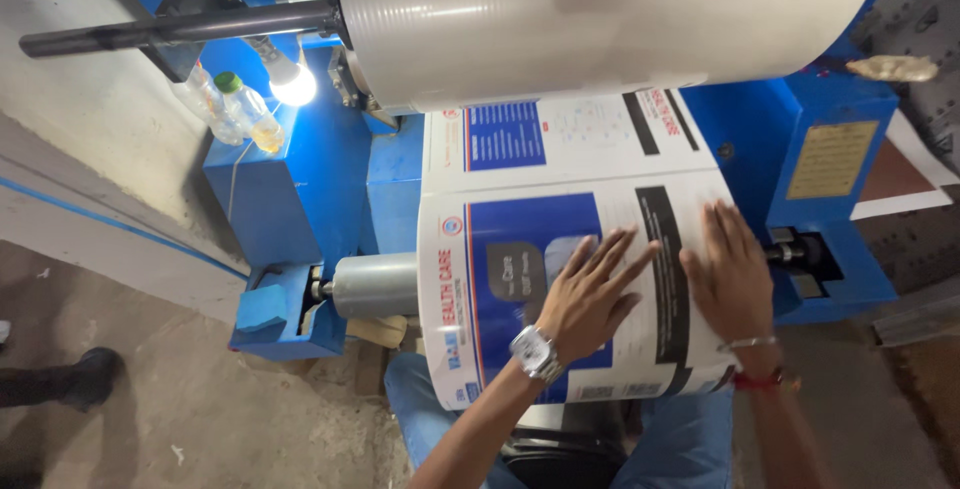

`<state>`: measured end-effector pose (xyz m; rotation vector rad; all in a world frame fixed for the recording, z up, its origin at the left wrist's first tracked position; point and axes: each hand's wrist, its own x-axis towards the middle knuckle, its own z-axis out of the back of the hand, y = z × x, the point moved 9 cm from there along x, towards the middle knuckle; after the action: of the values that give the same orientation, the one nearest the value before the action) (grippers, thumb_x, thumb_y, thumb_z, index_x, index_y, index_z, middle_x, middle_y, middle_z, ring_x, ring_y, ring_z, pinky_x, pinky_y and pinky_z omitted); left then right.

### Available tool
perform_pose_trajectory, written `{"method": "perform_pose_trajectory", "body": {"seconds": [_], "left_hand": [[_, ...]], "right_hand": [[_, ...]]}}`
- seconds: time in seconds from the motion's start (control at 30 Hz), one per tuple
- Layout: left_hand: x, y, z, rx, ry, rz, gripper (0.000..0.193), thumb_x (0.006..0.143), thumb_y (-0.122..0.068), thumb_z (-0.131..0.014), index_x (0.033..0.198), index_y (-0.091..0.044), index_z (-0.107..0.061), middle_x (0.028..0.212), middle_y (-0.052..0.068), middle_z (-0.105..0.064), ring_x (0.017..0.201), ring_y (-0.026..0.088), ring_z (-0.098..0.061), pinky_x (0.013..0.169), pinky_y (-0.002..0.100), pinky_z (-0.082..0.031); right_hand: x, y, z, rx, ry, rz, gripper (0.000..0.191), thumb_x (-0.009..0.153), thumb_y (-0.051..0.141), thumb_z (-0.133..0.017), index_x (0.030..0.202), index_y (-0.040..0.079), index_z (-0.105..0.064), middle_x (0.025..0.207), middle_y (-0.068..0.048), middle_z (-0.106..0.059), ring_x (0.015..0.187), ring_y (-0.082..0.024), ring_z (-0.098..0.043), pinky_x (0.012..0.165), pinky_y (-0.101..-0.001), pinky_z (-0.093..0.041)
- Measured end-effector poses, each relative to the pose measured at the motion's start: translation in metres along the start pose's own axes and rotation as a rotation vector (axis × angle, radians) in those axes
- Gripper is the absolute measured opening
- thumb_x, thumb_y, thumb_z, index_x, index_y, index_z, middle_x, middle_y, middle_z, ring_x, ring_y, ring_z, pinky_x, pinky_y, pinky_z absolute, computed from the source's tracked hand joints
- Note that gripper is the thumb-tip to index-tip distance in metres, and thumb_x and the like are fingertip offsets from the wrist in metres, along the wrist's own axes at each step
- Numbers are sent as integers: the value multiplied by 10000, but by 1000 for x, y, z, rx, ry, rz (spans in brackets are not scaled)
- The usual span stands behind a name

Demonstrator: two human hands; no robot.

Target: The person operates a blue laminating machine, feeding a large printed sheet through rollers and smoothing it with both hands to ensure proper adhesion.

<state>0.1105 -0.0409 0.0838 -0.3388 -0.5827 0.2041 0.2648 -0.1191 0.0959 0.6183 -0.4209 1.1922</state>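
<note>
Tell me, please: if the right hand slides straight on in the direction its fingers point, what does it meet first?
The right hand lies flat on the printed film, fingers pointing up it. It would probably meet the big white film roll first, though depth is unclear.

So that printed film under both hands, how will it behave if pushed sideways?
The printed film is probably thin and floppy: it bends smoothly over the metal roller. It looks glossy, so the left hand and right hand, lying flat on it, may slide. Pushed unevenly, it would likely wrinkle.

hands [660,284] on printed web [560,239] | big roll [600,19] behind | bottles [235,104] left
</note>
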Motion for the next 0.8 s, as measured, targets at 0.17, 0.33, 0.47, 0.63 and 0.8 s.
{"method": "perform_pose_trajectory", "body": {"seconds": [0.17,0.33,0.47,0.63,0.8], "left_hand": [[48,34,-16,105,166,51,597,1033,-459,-453,1572,-229,-336,1680,98,-250,1554,259,-231,1266,503,-163],[35,126,43,242,162,248,529,1034,-407,-414,1523,-208,-433,1668,138,-215,1547,296,-157,1238,530,-83],[-21,151,107,170,-56,380,493,1034,-373,-462,1487,-180,-497,1601,141,-359,1507,303,-274,1230,523,-149],[-59,112,115,320,-232,387,452,1032,-315,-474,1469,-213,-534,1571,128,-452,1479,302,-377,1232,511,-220],[-83,93,113,339,-290,440,445,1012,-323,-492,1451,-269,-539,1561,67,-470,1468,255,-394,1234,490,-222]], "right_hand": [[-43,4,4,28,-76,-33,593,1070,380,-418,1521,-5,-422,1563,-239,-430,1484,-420,-364,1181,-509,-329],[-79,7,5,74,-103,6,606,1096,402,-395,1558,14,-345,1610,-220,-359,1527,-390,-289,1217,-507,-255],[-97,15,4,-24,29,-127,713,1003,459,-361,1565,30,-274,1635,-213,-258,1541,-386,-118,1215,-549,-57],[-90,78,-23,188,473,2,825,969,637,-310,1578,96,-180,1658,-109,-149,1561,-288,-10,1222,-468,-20],[-36,158,-76,172,766,415,836,981,659,-210,1612,147,-16,1709,-57,-30,1556,-175,8,1236,-456,14]]}}
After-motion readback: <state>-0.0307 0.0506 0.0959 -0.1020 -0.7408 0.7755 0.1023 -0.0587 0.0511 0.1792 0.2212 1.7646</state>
